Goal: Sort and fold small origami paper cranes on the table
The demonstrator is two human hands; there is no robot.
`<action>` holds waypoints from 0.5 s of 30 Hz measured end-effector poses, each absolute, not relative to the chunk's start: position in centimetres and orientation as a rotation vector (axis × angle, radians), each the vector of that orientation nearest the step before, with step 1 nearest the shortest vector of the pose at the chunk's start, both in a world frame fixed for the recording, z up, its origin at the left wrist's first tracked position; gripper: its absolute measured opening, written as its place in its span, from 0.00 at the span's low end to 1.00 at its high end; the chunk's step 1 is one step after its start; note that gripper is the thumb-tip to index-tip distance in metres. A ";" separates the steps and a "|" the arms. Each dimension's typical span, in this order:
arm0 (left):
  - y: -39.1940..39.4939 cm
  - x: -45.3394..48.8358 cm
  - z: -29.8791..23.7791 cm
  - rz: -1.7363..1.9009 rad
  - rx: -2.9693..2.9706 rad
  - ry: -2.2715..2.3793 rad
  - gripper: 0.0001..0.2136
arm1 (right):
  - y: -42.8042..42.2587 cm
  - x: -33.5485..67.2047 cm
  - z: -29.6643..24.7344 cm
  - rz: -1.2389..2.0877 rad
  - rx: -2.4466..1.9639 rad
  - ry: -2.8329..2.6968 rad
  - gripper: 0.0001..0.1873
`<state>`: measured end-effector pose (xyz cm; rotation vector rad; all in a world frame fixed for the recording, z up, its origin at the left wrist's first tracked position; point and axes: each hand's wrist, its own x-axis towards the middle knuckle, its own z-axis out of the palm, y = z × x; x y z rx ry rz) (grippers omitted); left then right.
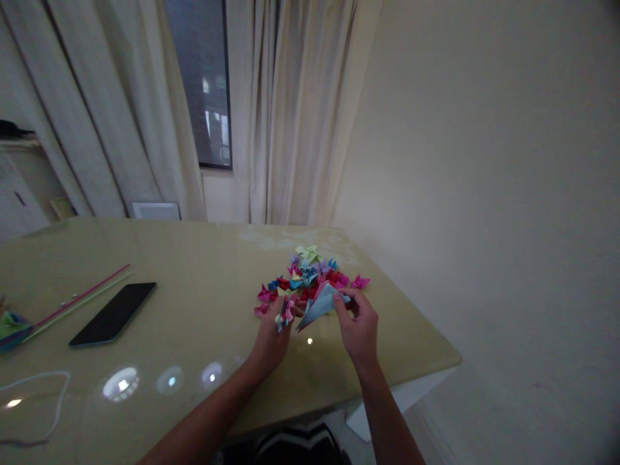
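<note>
My right hand [359, 323] pinches a light blue folded paper piece [320, 306] that tapers to a point at its lower left. Pink paper shows along its upper edge. My left hand [271, 336] is closed around a small bunch of folded paper pieces [287, 311] in pink, pale green and blue. Just beyond both hands lies a heap of colourful origami pieces [310, 272], in red, magenta, blue, purple and pale green. Parts of the heap are hidden behind my hands and the blue piece.
The glossy yellowish table [194, 258] reflects ceiling lights. At left lie a black phone [113, 314], thin pink and green sticks [82, 298], a colourful paper item [13, 328] and a white cable [61, 400]. A wall [484, 194] borders the right side; curtains [300, 116] hang behind.
</note>
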<state>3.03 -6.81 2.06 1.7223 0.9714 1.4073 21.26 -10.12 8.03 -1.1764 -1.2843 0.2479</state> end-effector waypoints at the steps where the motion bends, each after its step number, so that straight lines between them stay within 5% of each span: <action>1: -6.8 3.1 1.8 1.414 1.768 0.947 0.17 | -10.6 20.7 8.4 0.198 -1.179 -1.330 0.07; 9: -7.2 3.1 1.8 1.378 1.833 0.807 0.26 | -11.8 15.9 7.9 0.469 -1.109 -1.360 0.04; 15: -7.4 2.8 3.0 1.193 1.703 0.723 0.18 | -11.8 18.2 8.6 0.555 -0.896 -1.592 0.20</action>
